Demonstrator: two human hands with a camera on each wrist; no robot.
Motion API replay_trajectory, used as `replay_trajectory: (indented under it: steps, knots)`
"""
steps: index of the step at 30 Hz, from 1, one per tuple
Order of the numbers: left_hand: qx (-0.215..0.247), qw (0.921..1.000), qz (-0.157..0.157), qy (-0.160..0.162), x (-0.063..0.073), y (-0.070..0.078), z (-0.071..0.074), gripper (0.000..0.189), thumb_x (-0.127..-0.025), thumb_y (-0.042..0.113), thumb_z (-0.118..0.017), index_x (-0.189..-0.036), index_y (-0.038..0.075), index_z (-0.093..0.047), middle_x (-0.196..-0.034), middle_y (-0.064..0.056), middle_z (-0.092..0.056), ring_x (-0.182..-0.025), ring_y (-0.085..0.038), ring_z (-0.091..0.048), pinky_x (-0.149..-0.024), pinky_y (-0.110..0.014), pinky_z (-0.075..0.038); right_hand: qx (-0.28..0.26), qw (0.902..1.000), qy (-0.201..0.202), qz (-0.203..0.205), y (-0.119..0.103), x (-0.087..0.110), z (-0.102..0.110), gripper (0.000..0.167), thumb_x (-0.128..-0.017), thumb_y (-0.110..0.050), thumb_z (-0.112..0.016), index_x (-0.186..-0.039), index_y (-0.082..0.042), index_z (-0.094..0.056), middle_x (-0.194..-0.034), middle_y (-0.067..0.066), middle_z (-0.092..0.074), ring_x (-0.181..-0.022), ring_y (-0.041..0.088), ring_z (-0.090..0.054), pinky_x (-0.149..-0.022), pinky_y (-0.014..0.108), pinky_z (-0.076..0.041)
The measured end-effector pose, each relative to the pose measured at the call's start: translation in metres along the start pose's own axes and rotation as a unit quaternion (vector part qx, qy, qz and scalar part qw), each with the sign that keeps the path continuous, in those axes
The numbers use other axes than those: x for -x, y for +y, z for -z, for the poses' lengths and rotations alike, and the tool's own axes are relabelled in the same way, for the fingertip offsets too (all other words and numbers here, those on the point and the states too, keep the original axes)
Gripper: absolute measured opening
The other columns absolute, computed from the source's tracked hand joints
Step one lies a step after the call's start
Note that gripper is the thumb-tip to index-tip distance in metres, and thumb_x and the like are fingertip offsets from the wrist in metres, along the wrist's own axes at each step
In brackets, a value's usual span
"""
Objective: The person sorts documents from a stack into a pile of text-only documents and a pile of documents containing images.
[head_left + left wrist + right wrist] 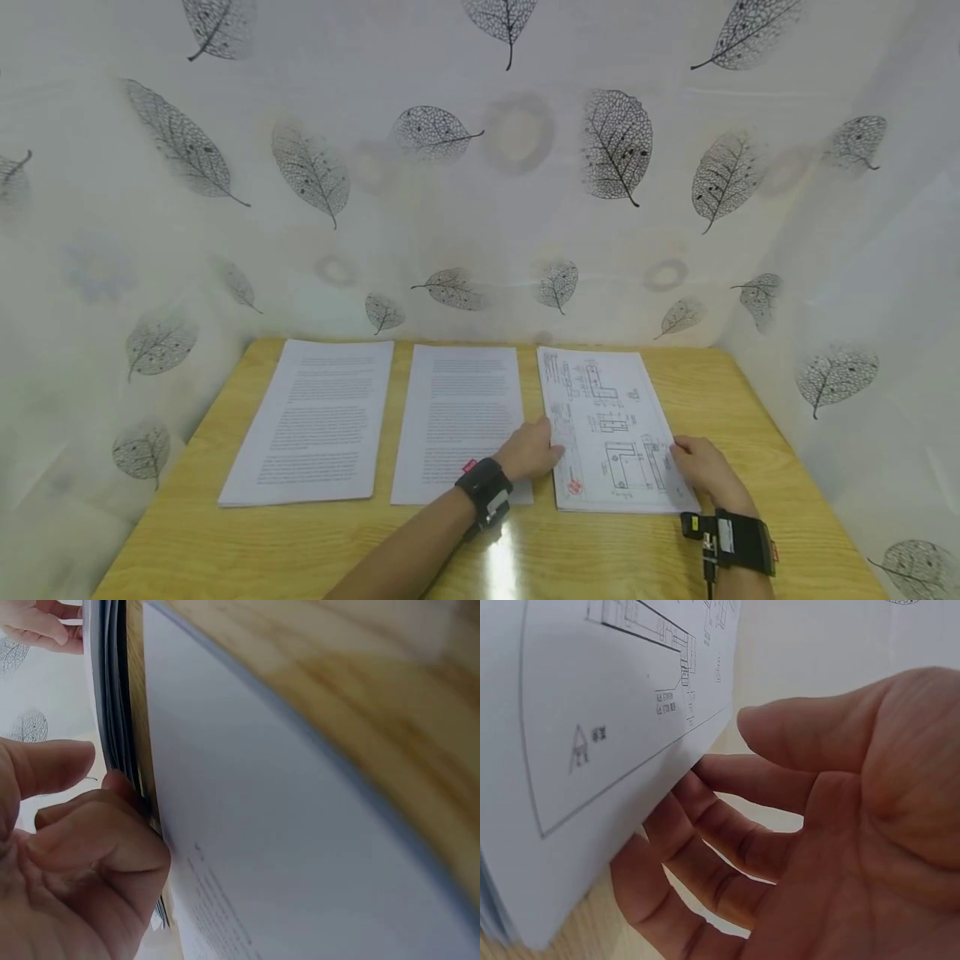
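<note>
A stack of paper sheets with technical drawings (615,425) lies on the right part of the table, a red stamp near its lower left corner. My left hand (531,450) is at the stack's left edge; in the left wrist view, its bent fingers (112,832) touch the side of the layered sheets (116,690) and the thumb stands apart. At the right edge is my right hand (708,475). In the right wrist view, its loosely bent fingers (727,847) meet the stack's edge, their tips partly hidden behind the paper, with the thumb raised off it.
Two stacks of text-printed sheets lie to the left: a middle stack (465,417), partly under my left forearm, and a far left stack (315,425). The wooden table (300,550) ends at a leaf-patterned curtain (517,208) behind and at both sides.
</note>
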State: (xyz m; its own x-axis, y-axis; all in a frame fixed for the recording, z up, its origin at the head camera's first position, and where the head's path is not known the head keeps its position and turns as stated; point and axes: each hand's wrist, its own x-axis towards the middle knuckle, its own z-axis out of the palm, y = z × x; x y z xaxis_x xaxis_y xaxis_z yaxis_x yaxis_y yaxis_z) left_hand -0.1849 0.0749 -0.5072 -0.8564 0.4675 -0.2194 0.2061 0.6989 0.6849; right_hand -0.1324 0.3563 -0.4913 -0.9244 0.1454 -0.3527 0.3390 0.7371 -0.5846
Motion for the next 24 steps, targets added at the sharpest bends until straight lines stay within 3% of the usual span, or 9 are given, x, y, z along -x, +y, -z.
replay_trajectory:
  steps: [6,9,12,15,18,24]
  knots:
    - [0.014,0.9997,-0.018,-0.001,0.005,-0.006,0.005,0.041,-0.098,0.023,-0.056,-0.133,0.003,-0.05,-0.07,0.002,-0.058,-0.05,-0.012,-0.052,-0.044,-0.026,-0.042,0.009,0.9998,0.019,-0.004,-0.007,0.005,0.002,0.047,-0.103,-0.019,-0.034,-0.131,0.017,-0.047,-0.117,0.031,-0.057,-0.1,0.035,-0.055,-0.087,0.054,-0.046]
    - [0.019,0.9991,-0.037,0.007,0.008,-0.012,0.01,0.039,-0.097,0.022,-0.057,-0.128,0.0,-0.052,-0.073,0.001,-0.058,-0.048,-0.011,-0.048,-0.042,-0.025,-0.039,0.032,0.9988,0.036,0.001,-0.015,0.007,0.002,0.048,-0.104,-0.022,-0.036,-0.132,0.016,-0.047,-0.116,0.031,-0.058,-0.099,0.036,-0.056,-0.084,0.052,-0.047]
    - [0.023,0.9976,-0.061,0.023,0.013,-0.02,0.02,0.04,-0.096,0.021,-0.059,-0.129,-0.001,-0.054,-0.076,-0.001,-0.061,-0.052,-0.01,-0.049,-0.046,-0.024,-0.04,0.052,0.9973,0.051,0.011,-0.025,0.007,-0.001,0.052,-0.104,-0.026,-0.039,-0.137,0.015,-0.042,-0.122,0.034,-0.055,-0.101,0.039,-0.056,-0.084,0.053,-0.047]
    - [0.014,0.9969,-0.064,0.043,0.016,-0.026,0.029,0.043,-0.095,0.024,-0.06,-0.133,0.003,-0.054,-0.08,-0.002,-0.065,-0.062,-0.009,-0.054,-0.055,-0.023,-0.044,0.068,0.9956,0.061,0.021,-0.035,0.008,-0.006,0.055,-0.102,-0.028,-0.043,-0.139,0.013,-0.041,-0.123,0.034,-0.054,-0.099,0.038,-0.057,-0.08,0.05,-0.048]
    - [-0.023,0.9955,-0.067,0.063,0.019,-0.031,0.036,0.031,-0.095,0.025,-0.06,-0.12,0.006,-0.064,-0.086,0.0,-0.065,-0.071,-0.008,-0.055,-0.063,-0.023,-0.045,0.075,0.9945,0.066,0.032,-0.044,0.008,-0.012,0.054,-0.101,-0.028,-0.047,-0.139,0.01,-0.044,-0.119,0.03,-0.058,-0.094,0.032,-0.058,-0.075,0.043,-0.048]
    - [-0.067,0.9912,-0.083,0.078,0.029,-0.042,0.045,0.017,-0.094,0.024,-0.062,-0.097,0.01,-0.071,-0.081,0.003,-0.064,-0.071,-0.008,-0.054,-0.065,-0.022,-0.044,0.073,0.9936,0.06,0.062,-0.062,0.01,-0.03,0.048,-0.1,-0.028,-0.051,-0.134,0.006,-0.052,-0.11,0.021,-0.064,-0.087,0.024,-0.059,-0.068,0.035,-0.046]
